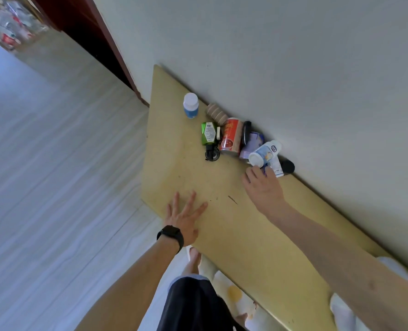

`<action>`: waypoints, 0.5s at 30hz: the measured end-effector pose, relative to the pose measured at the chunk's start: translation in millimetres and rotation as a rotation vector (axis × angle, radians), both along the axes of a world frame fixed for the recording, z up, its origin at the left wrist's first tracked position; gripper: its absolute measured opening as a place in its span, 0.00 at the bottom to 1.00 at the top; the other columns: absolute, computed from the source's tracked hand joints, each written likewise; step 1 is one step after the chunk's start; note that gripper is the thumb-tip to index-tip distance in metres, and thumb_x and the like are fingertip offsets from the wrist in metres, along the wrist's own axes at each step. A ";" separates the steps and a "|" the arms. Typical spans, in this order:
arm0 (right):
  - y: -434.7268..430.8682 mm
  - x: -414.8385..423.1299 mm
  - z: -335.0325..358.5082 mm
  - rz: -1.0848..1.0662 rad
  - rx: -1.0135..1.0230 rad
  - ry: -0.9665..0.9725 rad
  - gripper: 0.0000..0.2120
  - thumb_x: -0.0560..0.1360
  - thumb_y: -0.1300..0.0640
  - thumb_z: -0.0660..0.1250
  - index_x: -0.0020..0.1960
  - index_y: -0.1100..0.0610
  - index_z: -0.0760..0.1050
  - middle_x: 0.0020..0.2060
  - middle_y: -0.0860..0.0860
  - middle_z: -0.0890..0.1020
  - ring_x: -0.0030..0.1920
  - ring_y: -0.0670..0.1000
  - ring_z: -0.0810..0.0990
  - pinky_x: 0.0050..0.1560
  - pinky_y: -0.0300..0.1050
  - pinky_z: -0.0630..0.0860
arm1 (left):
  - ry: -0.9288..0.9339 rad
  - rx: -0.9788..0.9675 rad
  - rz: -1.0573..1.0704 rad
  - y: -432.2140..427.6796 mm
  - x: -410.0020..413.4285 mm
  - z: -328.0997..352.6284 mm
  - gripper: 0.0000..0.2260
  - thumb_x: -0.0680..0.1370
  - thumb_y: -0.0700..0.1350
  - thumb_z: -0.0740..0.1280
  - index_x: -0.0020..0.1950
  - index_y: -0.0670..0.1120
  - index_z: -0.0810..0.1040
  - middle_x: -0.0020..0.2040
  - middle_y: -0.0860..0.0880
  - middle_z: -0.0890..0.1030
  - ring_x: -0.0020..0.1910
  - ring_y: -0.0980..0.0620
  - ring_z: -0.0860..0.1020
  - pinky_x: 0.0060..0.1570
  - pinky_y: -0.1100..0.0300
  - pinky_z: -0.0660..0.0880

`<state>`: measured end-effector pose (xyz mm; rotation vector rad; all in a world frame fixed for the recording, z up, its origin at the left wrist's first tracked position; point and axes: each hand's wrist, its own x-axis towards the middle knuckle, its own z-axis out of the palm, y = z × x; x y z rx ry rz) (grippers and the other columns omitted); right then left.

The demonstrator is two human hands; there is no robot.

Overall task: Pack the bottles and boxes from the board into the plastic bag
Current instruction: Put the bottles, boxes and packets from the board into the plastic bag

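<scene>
A pale yellow board [234, 235] lies along a wall. A cluster stands and lies at its far edge: a white bottle with a blue label [190, 105], a green carton [208, 133], a red can [231, 134], a purple box [252, 144], a white bottle lying on its side [264, 152] and a white box [276, 167]. My right hand [264, 187] reaches to the white box and the lying bottle; its fingertips are at them, but whether they grip is hidden. My left hand [185, 216] rests flat on the board with fingers spread. No plastic bag is clearly visible.
A ribbed brown object [216, 113], a small black item [212, 154] and a dark object [287, 166] also sit by the wall. White material [224, 280] shows under the board's near edge. Pale floor [55, 187] lies left, and a dark red door frame [98, 39] stands behind.
</scene>
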<state>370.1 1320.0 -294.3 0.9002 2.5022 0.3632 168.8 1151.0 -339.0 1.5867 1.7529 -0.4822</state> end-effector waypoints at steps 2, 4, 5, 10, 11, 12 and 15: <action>0.7 -5.5 -2.0 0.034 0.028 -0.083 0.19 0.58 0.61 0.76 0.48 0.60 0.78 0.44 0.57 0.78 0.47 0.58 0.73 0.48 0.53 0.64 | -0.015 -0.007 -0.001 1.3 -1.2 0.0 0.38 0.78 0.55 0.63 0.76 0.67 0.38 0.77 0.53 0.29 0.74 0.33 0.32 0.73 0.33 0.45; -3.8 -11.0 -0.6 0.054 0.028 -0.127 0.18 0.61 0.60 0.76 0.49 0.59 0.79 0.45 0.56 0.79 0.48 0.58 0.74 0.52 0.53 0.67 | -0.049 -0.025 0.029 5.0 -0.8 4.6 0.37 0.77 0.56 0.62 0.76 0.67 0.40 0.78 0.54 0.31 0.74 0.33 0.31 0.73 0.34 0.45; -7.9 -13.1 0.3 0.042 0.010 -0.135 0.18 0.60 0.60 0.75 0.49 0.59 0.78 0.44 0.56 0.79 0.48 0.58 0.75 0.53 0.52 0.69 | -0.080 -0.036 0.075 8.0 0.3 7.7 0.35 0.77 0.57 0.62 0.77 0.66 0.43 0.78 0.54 0.32 0.75 0.34 0.31 0.73 0.35 0.45; -38.4 -10.5 -0.3 -0.262 -0.180 0.234 0.13 0.63 0.56 0.76 0.46 0.57 0.79 0.39 0.53 0.81 0.42 0.58 0.77 0.44 0.50 0.71 | -0.405 -0.004 0.469 34.4 15.9 25.5 0.35 0.74 0.62 0.66 0.78 0.58 0.55 0.79 0.51 0.56 0.78 0.44 0.55 0.72 0.49 0.61; -47.8 -8.8 1.3 -0.312 -0.246 0.308 0.10 0.67 0.55 0.74 0.47 0.56 0.80 0.41 0.52 0.82 0.44 0.57 0.78 0.43 0.49 0.73 | -0.513 -0.016 0.540 38.9 22.3 27.6 0.38 0.73 0.59 0.69 0.78 0.57 0.54 0.78 0.50 0.59 0.75 0.46 0.62 0.68 0.53 0.66; -56.8 -6.7 1.6 -0.356 -0.315 0.361 0.09 0.71 0.56 0.71 0.51 0.56 0.80 0.45 0.52 0.82 0.47 0.58 0.78 0.44 0.50 0.75 | -0.579 -0.031 0.568 41.9 29.5 29.2 0.41 0.72 0.57 0.72 0.79 0.56 0.52 0.77 0.49 0.60 0.72 0.46 0.67 0.64 0.55 0.69; -79.5 -1.6 0.3 -0.685 -0.553 0.488 0.15 0.77 0.56 0.64 0.63 0.53 0.75 0.55 0.53 0.75 0.52 0.59 0.75 0.50 0.52 0.75 | -0.550 -0.056 0.554 44.5 49.5 25.5 0.45 0.70 0.59 0.72 0.79 0.53 0.49 0.76 0.47 0.60 0.67 0.46 0.72 0.56 0.58 0.71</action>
